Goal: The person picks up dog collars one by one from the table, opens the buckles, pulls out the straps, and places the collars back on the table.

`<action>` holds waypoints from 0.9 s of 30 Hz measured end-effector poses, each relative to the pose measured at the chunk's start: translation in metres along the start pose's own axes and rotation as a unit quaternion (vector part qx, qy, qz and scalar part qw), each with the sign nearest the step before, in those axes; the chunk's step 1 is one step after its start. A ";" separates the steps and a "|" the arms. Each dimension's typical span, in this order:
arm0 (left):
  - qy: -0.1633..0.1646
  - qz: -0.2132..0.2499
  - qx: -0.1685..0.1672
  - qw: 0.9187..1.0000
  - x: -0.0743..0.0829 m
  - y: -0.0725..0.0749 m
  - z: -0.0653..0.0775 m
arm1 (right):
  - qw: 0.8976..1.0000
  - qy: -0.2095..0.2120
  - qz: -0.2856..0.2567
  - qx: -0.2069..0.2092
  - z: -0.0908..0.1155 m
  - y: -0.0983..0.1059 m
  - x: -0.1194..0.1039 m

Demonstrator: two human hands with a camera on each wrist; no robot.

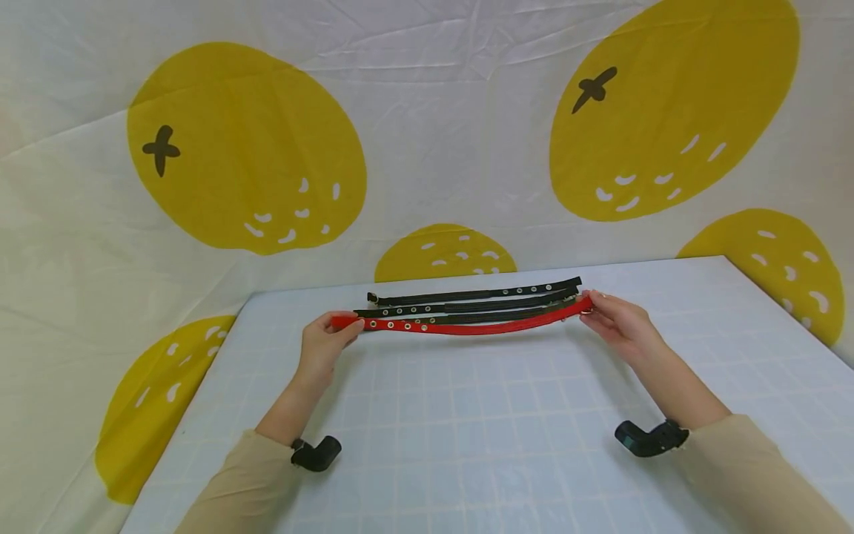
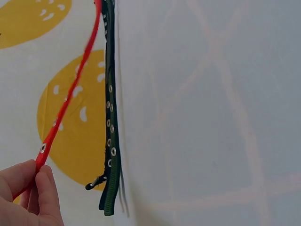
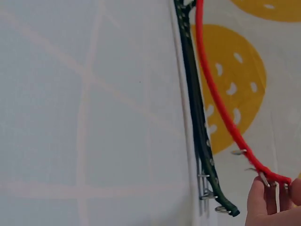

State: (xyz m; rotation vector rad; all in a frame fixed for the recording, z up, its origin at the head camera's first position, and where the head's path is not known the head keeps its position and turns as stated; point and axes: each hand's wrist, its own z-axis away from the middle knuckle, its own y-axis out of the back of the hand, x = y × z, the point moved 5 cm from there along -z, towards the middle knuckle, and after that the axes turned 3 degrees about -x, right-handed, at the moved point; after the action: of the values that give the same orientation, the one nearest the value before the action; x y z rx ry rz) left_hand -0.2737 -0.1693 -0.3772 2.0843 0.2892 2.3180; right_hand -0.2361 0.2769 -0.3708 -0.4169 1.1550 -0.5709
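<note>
A red collar [image 1: 467,329] with metal eyelets is stretched between my two hands, sagging slightly in the middle. My left hand [image 1: 322,347] pinches its eyelet end between thumb and fingers. At the other end, my right hand [image 1: 623,325] holds the part with metal rings, which show beside the fingertips [image 3: 256,193] in the right wrist view. Just behind the red collar lie dark collars side by side, among them a black collar [image 1: 460,297] at the back and a dark green collar [image 2: 112,188]. They also have eyelets and metal hardware.
The table [image 1: 454,430] has a pale blue checked cover, and its far edge runs close behind the dark collars. Beyond it hangs a white cloth [image 1: 454,148] printed with large yellow fruit shapes. Black wrist devices [image 1: 316,454] sit on both forearms.
</note>
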 end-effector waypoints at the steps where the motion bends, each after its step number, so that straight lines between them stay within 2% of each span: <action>1: 0.003 0.004 0.001 1.000 -0.001 0.000 -0.001 | 1.000 0.000 0.006 0.002 -0.003 0.000 0.001; 7: 0.010 0.010 0.008 1.000 -0.009 0.004 -0.003 | 0.997 0.026 0.066 -0.011 -0.015 0.002 0.007; 10: 0.008 0.009 0.007 1.000 -0.010 0.005 -0.004 | 0.993 0.034 0.112 0.001 -0.017 0.003 0.009; 17: 0.005 0.002 0.007 1.000 -0.014 0.005 -0.006 | 0.987 0.011 0.157 0.034 -0.018 0.007 0.012; 19: 0.004 0.005 0.007 1.000 -0.014 0.004 -0.006 | 0.981 0.000 0.192 0.039 -0.018 0.009 0.012; 22: 0.006 0.003 0.008 1.000 -0.014 0.004 -0.006 | 0.965 -0.009 0.258 0.038 -0.018 0.011 0.012; 24: 0.009 -0.002 0.009 1.000 -0.014 0.004 -0.006 | 0.954 -0.007 0.297 0.035 -0.019 0.011 0.012; 27: 0.013 -0.008 0.009 1.000 -0.013 0.004 -0.005 | 0.944 0.001 0.329 0.036 -0.020 0.011 0.012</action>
State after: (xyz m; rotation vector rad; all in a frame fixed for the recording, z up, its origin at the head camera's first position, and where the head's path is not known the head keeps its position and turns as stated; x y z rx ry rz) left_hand -0.2769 -0.1754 -0.3904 2.0540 0.3264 2.3436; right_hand -0.2484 0.2779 -0.3933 0.0460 1.1866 -0.0262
